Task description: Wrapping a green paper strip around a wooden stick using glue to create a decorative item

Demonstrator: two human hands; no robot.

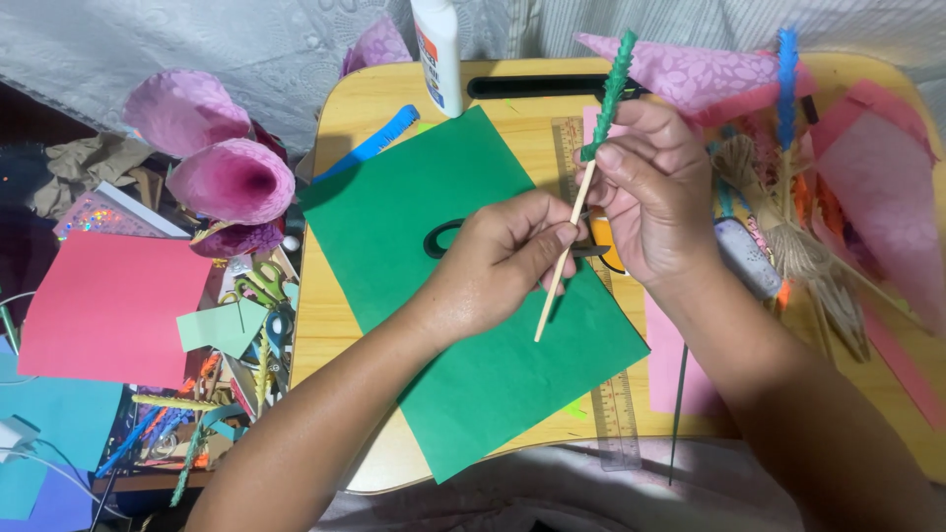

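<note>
**Green wrap climbing a wooden stick, both hands on it**

Far left, a pink paper sheet (113,310) lies flat, and above it sit rolled pink paper cones (222,167). A tangle of scissors and paper scraps (251,315) crowds the edge of the wooden worktop (340,325). Centre stage, a large green paper sheet (463,296) covers it, under a white glue bottle (439,49).

Now the action: the left hand (493,261) has its grip closed on the bare shaft of a thin wooden stick (562,256), thumb and fingertips pinching it. The right hand (655,192) is clamped higher up, right where the green crinkled paper wrapping (611,89) ends. The stick is held tilted above the green sheet. It looks like wrapping mid-way, top covered and lower part bare; going further would call for twisting the stick while guiding the strip down.

A dark loop, maybe scissor handles, is half hidden behind the hands. Right of them, the twine bundle (788,236) and pink papers blur into clutter, cut off by the frame.
</note>
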